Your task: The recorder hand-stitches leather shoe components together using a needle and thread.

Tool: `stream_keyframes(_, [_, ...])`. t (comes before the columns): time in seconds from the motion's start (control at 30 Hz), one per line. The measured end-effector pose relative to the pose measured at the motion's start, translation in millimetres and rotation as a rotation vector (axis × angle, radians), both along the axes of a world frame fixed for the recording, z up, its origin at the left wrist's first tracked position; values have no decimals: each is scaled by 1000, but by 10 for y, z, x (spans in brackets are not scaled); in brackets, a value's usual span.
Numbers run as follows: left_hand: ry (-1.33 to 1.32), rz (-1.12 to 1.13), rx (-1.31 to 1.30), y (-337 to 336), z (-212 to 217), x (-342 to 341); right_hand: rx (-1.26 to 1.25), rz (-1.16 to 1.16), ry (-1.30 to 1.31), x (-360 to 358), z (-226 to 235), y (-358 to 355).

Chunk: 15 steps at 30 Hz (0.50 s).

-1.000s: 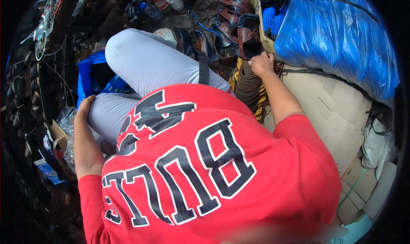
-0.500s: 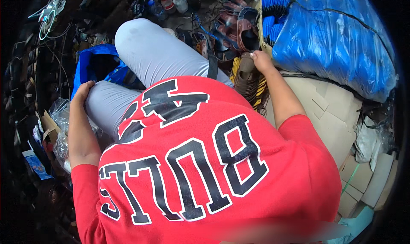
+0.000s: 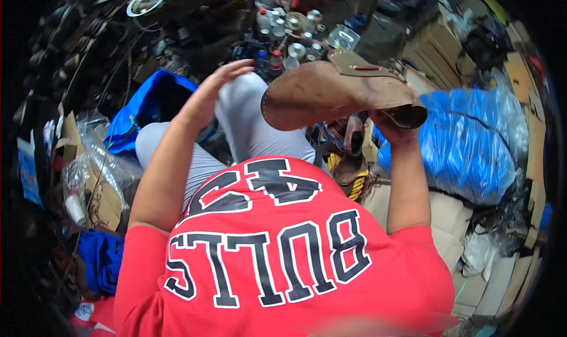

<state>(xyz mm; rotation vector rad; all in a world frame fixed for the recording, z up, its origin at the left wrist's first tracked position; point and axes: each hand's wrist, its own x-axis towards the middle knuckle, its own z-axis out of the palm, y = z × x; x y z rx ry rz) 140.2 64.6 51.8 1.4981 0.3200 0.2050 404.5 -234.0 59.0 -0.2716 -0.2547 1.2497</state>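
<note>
Head view, looking down over a red shirt (image 3: pixel 283 260) with dark lettering and grey trousers (image 3: pixel 248 124). The right hand (image 3: pixel 393 127) is raised in front of the body with its fingers closed around the heel end of a brown shoe (image 3: pixel 331 92), held sole up and roughly level, toe pointing to the person's left. The left hand (image 3: pixel 212 92) is lifted beside the toe of the shoe, fingers spread and slightly curled, holding nothing and apart from the sole. Below the shoe lie more footwear (image 3: pixel 348 160) and a coil of yellow cord (image 3: pixel 354 183). To the right sits a blue plastic bundle (image 3: pixel 466 142); to the left, a blue bag (image 3: pixel 147 107); beyond the shoe, a cluster of bottles and jars (image 3: pixel 295 30).
</note>
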Motion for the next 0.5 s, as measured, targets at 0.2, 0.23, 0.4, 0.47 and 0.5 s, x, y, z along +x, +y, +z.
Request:
stream_keyframes(0.2, [-3,15,-279,-78,130,-21,-154,-2,108,-80,-599,604])
stream_keyframes(0.23, [7,81,-255,-18,42,-52,-169,-8,103,-99,-634,667])
stream_keyframes(0.4, [-10,287,-240,145,-83,-150,-257,70,-12,-175,-556,857])
stream_keyframes(0.47, [-11,340,-252,193,-114,-171,-261,94,8,-214,-528,898])
stream_keyframes(0.5, [-2,352,-259,232,-137,-181,-259,102,5,-246,-493,922])
